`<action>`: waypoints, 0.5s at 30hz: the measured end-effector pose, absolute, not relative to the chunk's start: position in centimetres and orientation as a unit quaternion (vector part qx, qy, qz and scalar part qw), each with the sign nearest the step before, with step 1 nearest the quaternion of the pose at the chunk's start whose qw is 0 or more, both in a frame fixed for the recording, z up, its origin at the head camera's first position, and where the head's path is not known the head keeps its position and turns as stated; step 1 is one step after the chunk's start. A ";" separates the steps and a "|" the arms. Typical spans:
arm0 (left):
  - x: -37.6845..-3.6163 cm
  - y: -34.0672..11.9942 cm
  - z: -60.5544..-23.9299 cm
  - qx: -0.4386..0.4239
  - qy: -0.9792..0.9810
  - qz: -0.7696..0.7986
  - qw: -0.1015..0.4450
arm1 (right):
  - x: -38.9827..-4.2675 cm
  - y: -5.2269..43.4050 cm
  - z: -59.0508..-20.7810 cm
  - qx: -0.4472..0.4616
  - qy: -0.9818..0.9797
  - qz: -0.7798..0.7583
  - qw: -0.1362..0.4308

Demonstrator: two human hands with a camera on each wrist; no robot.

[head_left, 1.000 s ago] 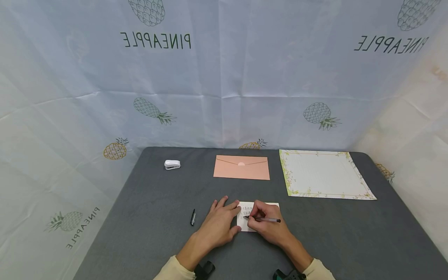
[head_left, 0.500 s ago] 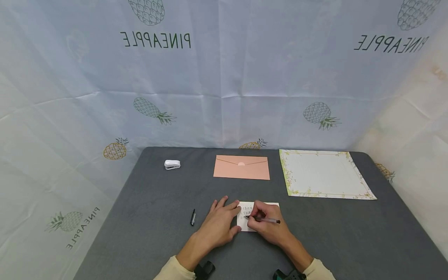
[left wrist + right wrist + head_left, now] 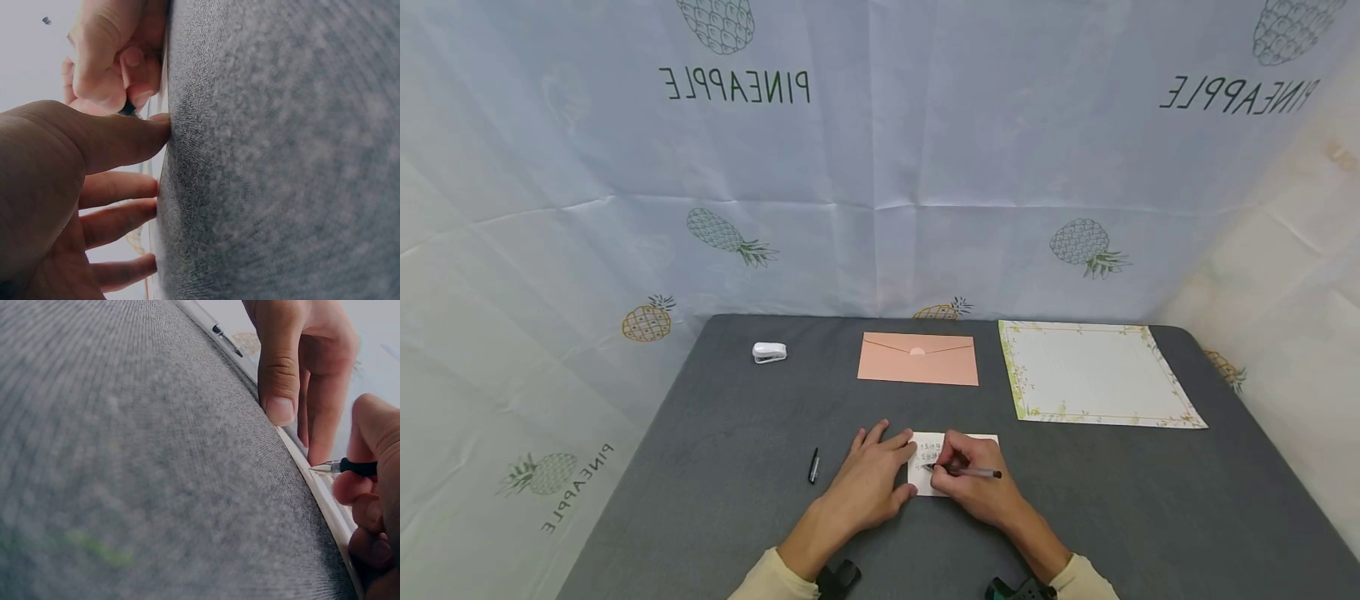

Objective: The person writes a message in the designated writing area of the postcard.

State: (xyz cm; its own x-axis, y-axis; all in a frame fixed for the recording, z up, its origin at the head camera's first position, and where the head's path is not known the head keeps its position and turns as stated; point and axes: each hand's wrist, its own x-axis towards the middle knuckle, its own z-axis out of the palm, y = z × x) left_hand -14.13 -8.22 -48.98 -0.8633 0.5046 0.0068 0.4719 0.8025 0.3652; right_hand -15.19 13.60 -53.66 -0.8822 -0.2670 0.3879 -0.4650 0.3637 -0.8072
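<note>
nothing much moves; right hand (image 3: 977,483) pinches pen (image 3: 964,472), flat spread left hand (image 3: 868,479) holds half-written card (image 3: 931,454).

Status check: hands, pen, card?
Left hand flat, pinning the small card on the grey table. Right hand grips pen, tip at the card. Pen cap lies left, nothing blocking.

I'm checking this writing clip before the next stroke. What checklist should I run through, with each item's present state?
1. Right hand grips the pen: ok.
2. Pen tip on the small card: cannot tell; the right wrist view shows it just above.
3. Left hand pins the card's edge with straight fingers: ok.
4. Pen cap clear of both hands: ok.
5. Writing legible: cannot tell.
</note>
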 end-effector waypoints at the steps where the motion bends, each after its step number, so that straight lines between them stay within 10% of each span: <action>1: -14.2 -8.2 -49.0 0.257 0.948 0.180 0.045 | -15.2 13.6 -53.7 0.221 -0.822 0.515 0.101; 15: -14.2 -8.2 -49.0 0.252 0.950 0.178 0.055 | -15.2 13.9 -53.6 0.211 -0.827 0.514 0.090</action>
State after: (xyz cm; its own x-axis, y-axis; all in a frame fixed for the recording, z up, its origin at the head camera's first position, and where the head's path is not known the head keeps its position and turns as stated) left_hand -14.16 -8.15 -49.03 -0.8673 0.4975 -0.0146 0.4583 0.8098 0.3661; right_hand -15.19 13.92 -53.58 -0.8947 -0.2556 0.3662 -0.4415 0.3828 -0.8115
